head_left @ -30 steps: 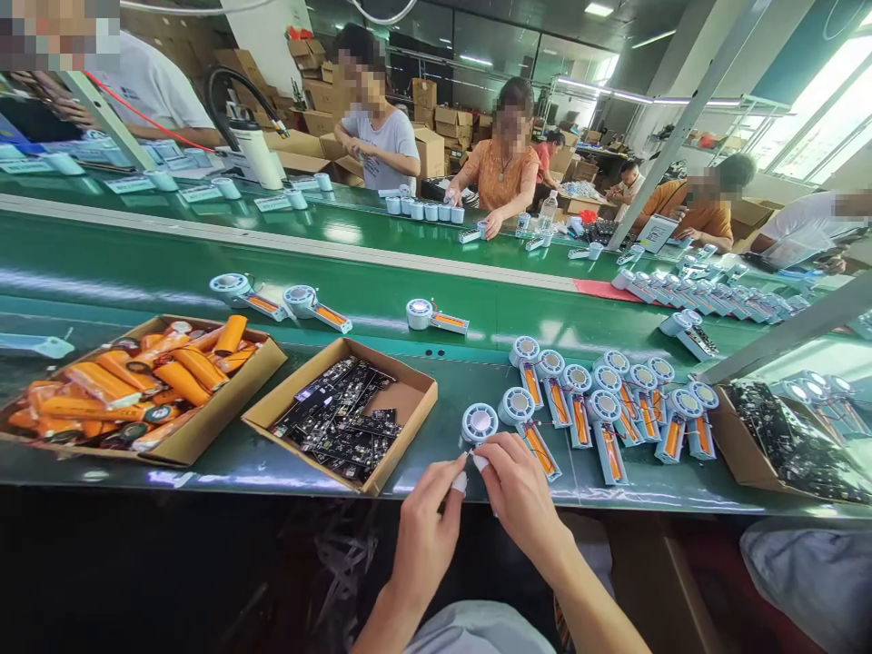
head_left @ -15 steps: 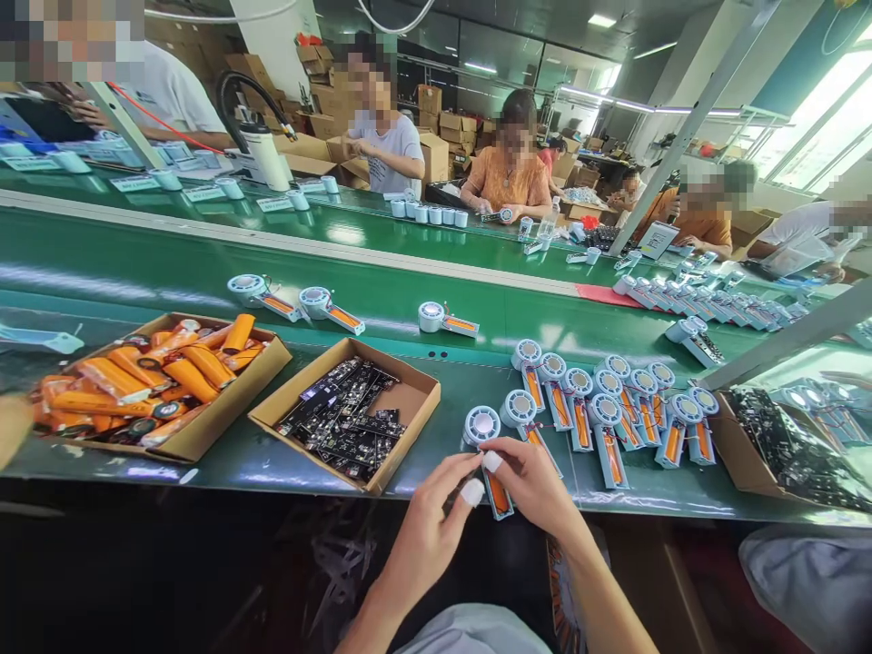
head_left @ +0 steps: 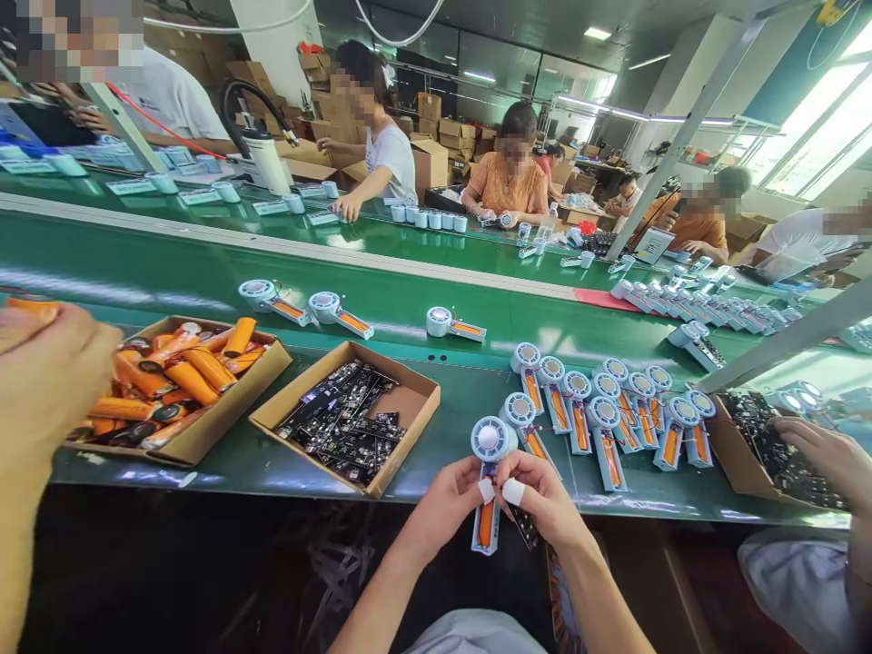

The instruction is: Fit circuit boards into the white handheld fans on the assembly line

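Note:
My left hand [head_left: 444,500] is closed on a light-blue handheld fan [head_left: 491,438] just over the table's front edge. The fan has a round grilled head, and an orange battery [head_left: 486,525] lies in its open handle. A black circuit board [head_left: 524,527] slants down beneath my right hand [head_left: 541,500], pinched by its fingers close beside the handle. White wraps cover both thumb tips. Fingers hide the spot where fan and board come near each other, so contact there cannot be told. Several similar open-backed fans [head_left: 605,413] lie to the right, one right behind the held fan.
A carton of circuit boards [head_left: 276,418] and a carton of orange batteries [head_left: 272,363] stand left. A co-worker's hand [head_left: 58,363] is beside the batteries; another's hand [head_left: 817,454] is over a right-hand board box [head_left: 732,463]. Fans rest on the green belt [head_left: 381,272]; people sit beyond.
The fan has come toward me, its handle hanging past the table edge. A circuit board now shows under my right hand. Co-workers' hands have come in at left and right; one across reaches to the belt.

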The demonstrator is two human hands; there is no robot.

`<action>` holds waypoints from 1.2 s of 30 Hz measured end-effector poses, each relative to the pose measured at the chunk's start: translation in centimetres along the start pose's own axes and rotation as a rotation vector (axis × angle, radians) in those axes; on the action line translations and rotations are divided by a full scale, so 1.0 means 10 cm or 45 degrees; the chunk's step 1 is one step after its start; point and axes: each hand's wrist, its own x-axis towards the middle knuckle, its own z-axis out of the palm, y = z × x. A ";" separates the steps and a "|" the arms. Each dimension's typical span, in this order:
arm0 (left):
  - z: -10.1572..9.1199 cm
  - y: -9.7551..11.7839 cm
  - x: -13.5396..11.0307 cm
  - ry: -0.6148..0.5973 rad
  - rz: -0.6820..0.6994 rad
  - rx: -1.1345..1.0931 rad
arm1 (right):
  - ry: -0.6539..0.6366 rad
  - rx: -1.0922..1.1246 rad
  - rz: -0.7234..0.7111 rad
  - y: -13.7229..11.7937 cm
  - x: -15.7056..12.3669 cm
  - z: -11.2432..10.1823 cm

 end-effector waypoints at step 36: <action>0.18 0.00 -0.20 0.554 0.174 0.249 | 0.399 -0.569 -0.106 0.08 -0.26 0.35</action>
